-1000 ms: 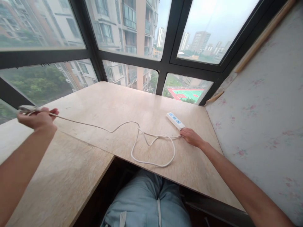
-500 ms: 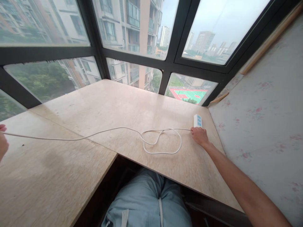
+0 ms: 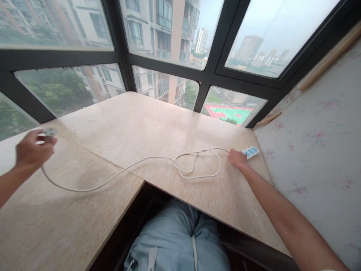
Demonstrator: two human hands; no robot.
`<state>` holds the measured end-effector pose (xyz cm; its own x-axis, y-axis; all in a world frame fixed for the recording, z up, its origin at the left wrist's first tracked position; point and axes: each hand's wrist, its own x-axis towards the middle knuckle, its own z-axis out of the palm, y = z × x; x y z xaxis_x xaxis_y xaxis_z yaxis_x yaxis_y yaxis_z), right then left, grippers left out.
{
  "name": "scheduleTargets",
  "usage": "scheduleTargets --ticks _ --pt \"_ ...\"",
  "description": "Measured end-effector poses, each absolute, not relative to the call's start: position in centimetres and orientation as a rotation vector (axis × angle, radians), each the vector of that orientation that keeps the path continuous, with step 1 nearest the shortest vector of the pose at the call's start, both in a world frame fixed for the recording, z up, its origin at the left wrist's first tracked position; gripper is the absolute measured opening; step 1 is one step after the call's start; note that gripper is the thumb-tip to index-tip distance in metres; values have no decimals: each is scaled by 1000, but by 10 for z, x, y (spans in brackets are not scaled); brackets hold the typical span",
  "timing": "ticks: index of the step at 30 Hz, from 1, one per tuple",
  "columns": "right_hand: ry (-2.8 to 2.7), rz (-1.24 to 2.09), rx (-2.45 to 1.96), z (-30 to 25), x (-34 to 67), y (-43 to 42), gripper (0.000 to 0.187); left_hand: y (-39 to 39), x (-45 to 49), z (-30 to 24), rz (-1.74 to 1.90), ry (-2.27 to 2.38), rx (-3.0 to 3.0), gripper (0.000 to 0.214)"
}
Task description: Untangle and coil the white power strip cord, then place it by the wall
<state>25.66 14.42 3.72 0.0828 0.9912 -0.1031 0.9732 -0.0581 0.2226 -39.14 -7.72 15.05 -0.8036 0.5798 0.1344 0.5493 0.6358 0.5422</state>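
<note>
A white power strip [image 3: 251, 152] with light-blue socket faces lies on the marble counter at the right. My right hand [image 3: 237, 158] is closed around its cord end. From there the white cord [image 3: 197, 176] runs left in a loose, crossing loop on the counter, then sags towards my left hand [image 3: 35, 148]. That hand is raised over the counter's left side, its fingers pinching the plug [image 3: 48, 132], which is slightly blurred.
The beige marble counter [image 3: 118, 124] has an inner corner cut out [image 3: 145, 181] where my legs [image 3: 175, 233] are. Dark-framed windows [image 3: 166, 62] border the far side. A flower-patterned papered wall [image 3: 310, 162] stands close on the right.
My left hand has come into view from the left edge, with the plug now showing and the cord slacker. The power strip has swung from upright to pointing right under my right hand.
</note>
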Motion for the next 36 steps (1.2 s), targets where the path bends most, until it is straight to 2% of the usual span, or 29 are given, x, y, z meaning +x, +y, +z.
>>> scheduleTargets --ticks 2,4,8,12,16,18,22,24,27,30,34,36 --pt "1997 128 2092 38 252 142 33 -62 -382 141 943 2647 1167 41" --pt "2021 152 2061 39 248 138 33 -45 -357 131 913 2305 1426 44" --pt "2117 199 1990 41 239 129 31 -18 -269 120 731 1776 1848 63" --pt "2306 180 1871 40 223 123 31 -3 -183 113 431 1653 2328 71" --pt "2513 77 1726 36 210 120 33 22 -143 104 107 1728 2526 77" --pt "2594 16 1677 35 208 118 34 36 -139 98 -30 1800 2508 71" --pt "2686 -94 1667 34 212 115 29 54 -150 85 -221 1890 2334 35" --pt "2703 -144 1702 32 215 115 28 58 -160 82 -210 1902 2286 23" --pt "2689 -199 1840 26 221 119 28 61 -184 83 -74 1954 2202 25" --pt "2613 -225 2064 21 234 127 31 62 -224 91 306 2027 1908 27" --pt "2445 -243 2376 19 259 137 33 50 -290 103 857 2171 1068 35" --pt "2366 -256 2499 19 270 141 33 38 -319 106 960 2205 932 40"
